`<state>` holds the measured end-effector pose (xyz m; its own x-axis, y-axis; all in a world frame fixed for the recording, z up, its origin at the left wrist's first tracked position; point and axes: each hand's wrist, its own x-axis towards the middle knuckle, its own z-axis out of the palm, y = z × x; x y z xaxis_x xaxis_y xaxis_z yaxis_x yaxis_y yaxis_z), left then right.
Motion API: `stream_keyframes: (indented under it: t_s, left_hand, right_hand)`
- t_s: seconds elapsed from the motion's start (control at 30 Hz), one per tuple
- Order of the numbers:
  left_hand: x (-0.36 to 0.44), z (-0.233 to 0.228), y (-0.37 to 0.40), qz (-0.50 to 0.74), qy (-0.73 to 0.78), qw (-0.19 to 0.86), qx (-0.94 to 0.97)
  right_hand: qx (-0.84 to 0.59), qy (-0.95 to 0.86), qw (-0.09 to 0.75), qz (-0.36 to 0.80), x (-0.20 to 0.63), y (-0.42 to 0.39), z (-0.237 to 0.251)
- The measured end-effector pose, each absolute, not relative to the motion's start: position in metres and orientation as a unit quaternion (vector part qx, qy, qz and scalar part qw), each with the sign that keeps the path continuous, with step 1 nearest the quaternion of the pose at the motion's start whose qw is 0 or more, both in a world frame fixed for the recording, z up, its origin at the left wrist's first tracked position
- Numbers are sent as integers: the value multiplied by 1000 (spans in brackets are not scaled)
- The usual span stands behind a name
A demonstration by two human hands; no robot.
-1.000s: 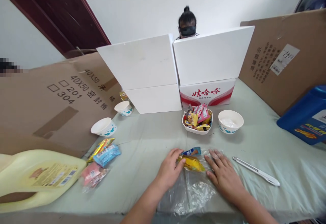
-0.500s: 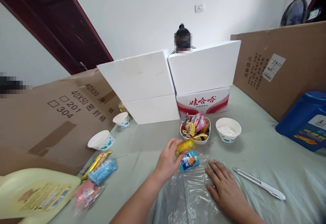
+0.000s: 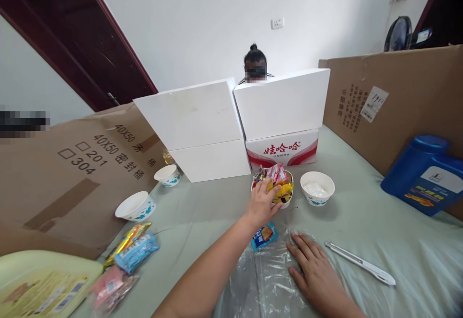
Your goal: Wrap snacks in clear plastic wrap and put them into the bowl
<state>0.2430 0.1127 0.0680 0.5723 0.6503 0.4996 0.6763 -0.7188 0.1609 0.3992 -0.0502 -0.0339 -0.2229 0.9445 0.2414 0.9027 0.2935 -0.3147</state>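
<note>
My left hand (image 3: 261, 203) is at the front left of a white bowl (image 3: 285, 205) heaped with wrapped snacks, its fingers curled round a yellow snack packet (image 3: 278, 192) at the top of the heap. The hand covers part of that packet. Flat on a clear plastic bag (image 3: 265, 279), my right hand (image 3: 313, 267) lies with its fingers spread. A small blue snack packet (image 3: 265, 235) sits at the bag's far edge, below my left wrist.
To the right are a paper bowl (image 3: 317, 188) with clear plastic inside, a white utility knife (image 3: 361, 262) and a blue bottle (image 3: 423, 173). Leftward lie several snack packets (image 3: 136, 252), two paper bowls (image 3: 135, 206) and a yellow jug (image 3: 47, 284). White boxes (image 3: 202, 120) stand behind; a person (image 3: 254, 60) is beyond.
My left hand has moved forward and slightly right with the yellow snack packet, from above the blue packet to the snack bowl. My right hand stays flat on the bag.
</note>
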Motion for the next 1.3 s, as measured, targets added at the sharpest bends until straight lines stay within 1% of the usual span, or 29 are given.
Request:
stream_keyframes:
  t_s: [0.07,0.13,0.23,0.3,0.4,0.47,0.53,0.6,0.77,0.83,0.93,1.07,1.17,1.3]
  left_hand:
    - [228,71,103,-304,-386,11,-871]
    - [213,70,92,-277,-428,-18,-860]
    - [193,56,79,-128,-505,-81,-849]
    - [183,45,74,-59,-534,-138,-832]
    - [171,35,76,-45,-553,-217,-803]
    - [164,38,84,-57,-555,-242,-794]
    - [158,50,96,-91,-561,-237,-788]
    - [155,69,111,-149,-579,-209,-774]
    - [177,119,148,-302,-592,-77,-743]
    - [199,129,162,-329,-575,-39,-748]
    - [236,130,181,-314,-568,-37,-760]
    - [271,110,196,-248,-565,-65,-784]
    - [277,96,196,-200,-555,-85,-803]
    - [265,93,190,-202,-528,-88,-820]
  right_hand:
    - [-588,-782,202,45,399,-50,-35]
    - [-585,-784,203,35,399,-49,-35]
    - [-583,-788,195,23,400,-50,-36]
    - [-582,-790,190,17,400,-50,-37]
    - [-579,-794,188,8,401,-50,-39]
    - [-578,-794,188,2,401,-49,-40]
    - [-579,-793,191,-3,401,-48,-42]
    - [-577,-793,198,-11,402,-47,-45]
    - [-560,-799,215,-47,403,-45,-53]
    - [-553,-800,225,-60,404,-44,-55]
    - [-548,-801,232,-65,406,-43,-57]
    - [-550,-800,232,-59,407,-43,-58]
    - [-554,-799,228,-49,407,-44,-55]
    - [-563,-795,225,-22,405,-44,-51]
